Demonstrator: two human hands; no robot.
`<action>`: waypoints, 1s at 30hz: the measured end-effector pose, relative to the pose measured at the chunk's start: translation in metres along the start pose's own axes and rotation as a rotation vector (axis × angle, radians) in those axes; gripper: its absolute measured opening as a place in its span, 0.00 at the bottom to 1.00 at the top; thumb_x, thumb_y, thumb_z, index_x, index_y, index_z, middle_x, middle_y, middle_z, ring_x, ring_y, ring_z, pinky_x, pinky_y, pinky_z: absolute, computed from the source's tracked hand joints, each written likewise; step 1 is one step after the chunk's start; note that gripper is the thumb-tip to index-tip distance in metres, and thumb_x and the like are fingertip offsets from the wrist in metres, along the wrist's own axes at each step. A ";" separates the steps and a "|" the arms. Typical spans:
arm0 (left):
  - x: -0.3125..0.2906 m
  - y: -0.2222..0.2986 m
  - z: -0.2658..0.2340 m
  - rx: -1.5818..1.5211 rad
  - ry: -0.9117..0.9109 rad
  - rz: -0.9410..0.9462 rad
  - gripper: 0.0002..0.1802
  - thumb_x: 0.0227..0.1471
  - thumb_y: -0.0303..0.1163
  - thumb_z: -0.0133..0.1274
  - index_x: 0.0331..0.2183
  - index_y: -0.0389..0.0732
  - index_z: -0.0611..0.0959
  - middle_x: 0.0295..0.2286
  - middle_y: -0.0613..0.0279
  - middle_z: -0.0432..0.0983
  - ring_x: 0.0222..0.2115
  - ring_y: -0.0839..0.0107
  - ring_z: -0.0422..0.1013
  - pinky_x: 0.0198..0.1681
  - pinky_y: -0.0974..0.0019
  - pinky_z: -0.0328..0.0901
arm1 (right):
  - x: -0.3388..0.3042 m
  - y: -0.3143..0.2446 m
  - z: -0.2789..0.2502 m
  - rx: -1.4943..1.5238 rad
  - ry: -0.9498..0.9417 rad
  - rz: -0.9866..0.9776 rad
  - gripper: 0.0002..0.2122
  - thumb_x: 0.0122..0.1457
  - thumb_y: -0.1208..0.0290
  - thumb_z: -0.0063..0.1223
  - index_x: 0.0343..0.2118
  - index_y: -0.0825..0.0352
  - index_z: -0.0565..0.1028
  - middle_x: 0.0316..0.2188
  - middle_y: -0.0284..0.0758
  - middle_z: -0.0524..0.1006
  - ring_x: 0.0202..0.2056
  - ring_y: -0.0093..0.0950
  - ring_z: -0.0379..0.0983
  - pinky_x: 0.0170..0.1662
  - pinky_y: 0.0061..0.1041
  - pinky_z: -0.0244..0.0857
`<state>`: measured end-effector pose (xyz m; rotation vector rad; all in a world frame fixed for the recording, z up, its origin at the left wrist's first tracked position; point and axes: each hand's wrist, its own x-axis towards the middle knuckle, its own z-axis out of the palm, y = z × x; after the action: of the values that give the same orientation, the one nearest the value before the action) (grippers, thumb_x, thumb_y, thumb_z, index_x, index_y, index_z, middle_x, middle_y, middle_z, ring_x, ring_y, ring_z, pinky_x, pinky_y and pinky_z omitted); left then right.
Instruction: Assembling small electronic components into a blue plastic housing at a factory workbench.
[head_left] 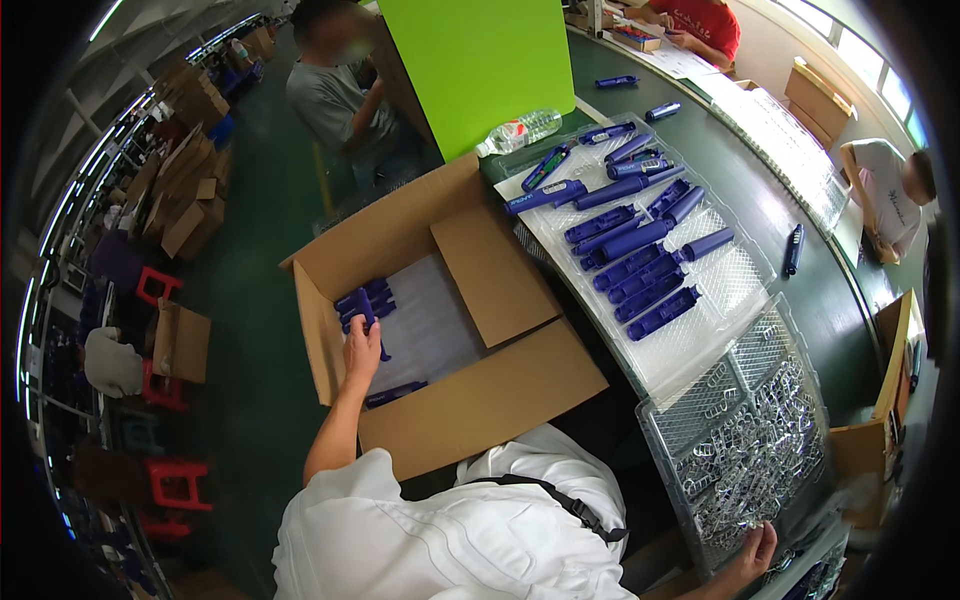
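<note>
My left hand (361,348) reaches into an open cardboard box (455,425) and is closed around a blue plastic tube-shaped housing (366,308). Several similar blue housings (378,290) lie in the box's far left corner, just beyond that hand. Another blue piece (396,393) rests along the near side. At the lower right, my right hand (757,553) is at the near edge of a clear plastic tray (660,440) heaped with small shiny metal clips (745,455). Its fingers are pinched together; whatever is between them is too small to make out.
On the green bench (715,125), a white-lined clear tray (690,350) holds several blue housings (640,240). A plastic bottle (520,132) lies by a bright green panel (480,70). Co-workers sit across the bench; another person (345,100) stands behind the box. Red stools (180,485) stand left.
</note>
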<state>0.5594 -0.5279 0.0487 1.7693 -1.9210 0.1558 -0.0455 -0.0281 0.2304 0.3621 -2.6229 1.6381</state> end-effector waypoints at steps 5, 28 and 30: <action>0.001 0.175 -0.072 -1.643 -0.489 -0.565 0.17 0.66 0.36 0.44 0.52 0.39 0.72 0.45 0.46 0.81 0.35 0.65 0.80 0.42 0.63 0.75 | 0.003 0.029 -0.011 0.148 0.003 0.017 0.10 0.66 0.73 0.58 0.46 0.73 0.79 0.38 0.36 0.80 0.36 0.24 0.75 0.41 0.22 0.71; -0.153 0.508 -0.116 -1.459 -2.260 0.122 0.29 0.59 0.40 0.37 0.55 0.30 0.74 0.35 0.52 0.80 0.27 0.69 0.79 0.33 0.69 0.74 | -0.062 -0.079 0.042 -0.093 -0.126 -0.364 0.07 0.49 0.83 0.67 0.31 0.69 0.82 0.59 0.47 0.73 0.61 0.42 0.70 0.56 0.36 0.65; -0.153 0.510 -0.115 -1.402 -2.241 0.152 0.29 0.57 0.37 0.38 0.55 0.30 0.74 0.35 0.53 0.80 0.27 0.71 0.78 0.33 0.70 0.74 | -0.060 -0.080 0.044 -0.145 -0.104 -0.368 0.07 0.48 0.84 0.66 0.31 0.70 0.81 0.59 0.47 0.73 0.61 0.43 0.71 0.56 0.38 0.66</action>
<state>0.1077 -0.2709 0.2113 0.1222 -1.6192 -3.1192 0.0344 -0.0903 0.2727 0.8816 -2.5272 1.3382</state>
